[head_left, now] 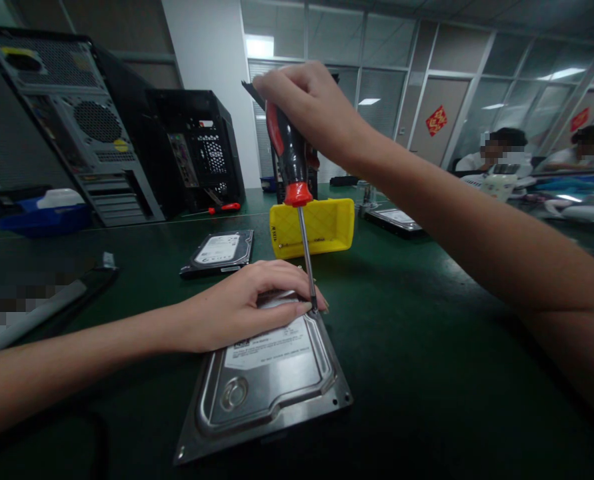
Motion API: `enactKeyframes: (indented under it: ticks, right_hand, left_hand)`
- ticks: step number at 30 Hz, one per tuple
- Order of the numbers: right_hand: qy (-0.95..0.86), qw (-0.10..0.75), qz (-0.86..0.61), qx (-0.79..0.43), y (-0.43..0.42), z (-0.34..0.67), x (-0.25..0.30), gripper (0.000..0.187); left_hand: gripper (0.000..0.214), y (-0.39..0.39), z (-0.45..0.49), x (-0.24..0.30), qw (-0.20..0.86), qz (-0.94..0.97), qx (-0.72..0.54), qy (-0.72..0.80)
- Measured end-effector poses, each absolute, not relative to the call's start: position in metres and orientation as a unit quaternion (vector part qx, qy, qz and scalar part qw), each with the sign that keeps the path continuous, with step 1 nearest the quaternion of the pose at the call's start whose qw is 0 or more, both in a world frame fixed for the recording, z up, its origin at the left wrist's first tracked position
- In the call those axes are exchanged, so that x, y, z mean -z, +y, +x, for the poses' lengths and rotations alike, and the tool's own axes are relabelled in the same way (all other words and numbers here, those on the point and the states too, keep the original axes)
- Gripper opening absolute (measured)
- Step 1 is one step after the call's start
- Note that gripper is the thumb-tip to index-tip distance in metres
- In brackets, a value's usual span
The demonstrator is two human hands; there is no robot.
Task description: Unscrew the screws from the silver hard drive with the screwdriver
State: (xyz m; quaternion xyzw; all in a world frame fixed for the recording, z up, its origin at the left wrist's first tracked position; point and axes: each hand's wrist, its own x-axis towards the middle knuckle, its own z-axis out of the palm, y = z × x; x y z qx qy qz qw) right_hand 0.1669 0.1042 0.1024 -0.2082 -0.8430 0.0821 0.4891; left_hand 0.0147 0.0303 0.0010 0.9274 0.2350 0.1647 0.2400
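My right hand (311, 100) is wrapped round the top of a screwdriver (293, 150) with a black and red handle, held nearly upright. Its metal shaft runs down to the far right edge of a silver hard drive (277, 383) with a white label. On that drive rests my left hand (251, 300), gripping its far part, with thumb and fingertips on either side of the screwdriver's tip. The fingers hide whatever the tip meets. Just behind lies a yellow plastic bin (311, 227), its open side facing me and a few tiny pieces inside.
A second hard drive (217, 252) lies to the left and another (397, 219) at the back right. Computer cases (101, 127) stand at the back left, near a red-handled screwdriver (225, 208) and a blue bin (47, 220). People (497, 150) sit at the far right.
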Motion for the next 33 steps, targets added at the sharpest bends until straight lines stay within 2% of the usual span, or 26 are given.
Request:
enactKeyframes:
  ticks: [33]
  right_hand:
    - [-0.837,0.519,-0.158,-0.066,0.1022,0.1706,-0.1073,0.037]
  left_hand:
    - [0.018,0.03,0.0162,-0.0023,0.24,0.927,-0.16,0.241]
